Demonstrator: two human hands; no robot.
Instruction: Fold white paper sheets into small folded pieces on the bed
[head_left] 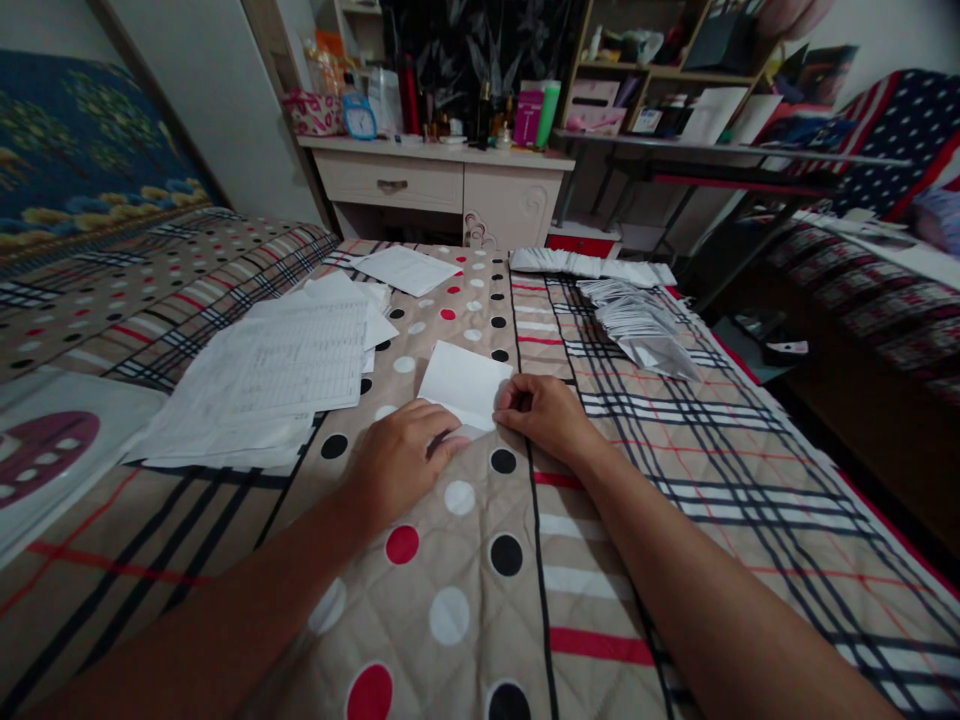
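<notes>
A small white sheet of paper (466,376) lies on the patterned bedspread in front of me, with a fold running along its near edge. My left hand (409,455) is closed at its near left corner, thumb and fingers on the paper. At the right edge, my right hand (546,415) pinches the paper between thumb and curled fingers. Left of my hands lies a loose pile of printed sheets (289,350). Another stack of white paper (409,270) sits farther back.
On the right, a fanned pile of folded papers (637,325) lies before a long row of folded papers (589,265). A white plastic bag (127,400) with a purple print is at far left. Beyond the bed stands a white dresser (390,185) with a blue clock (360,118).
</notes>
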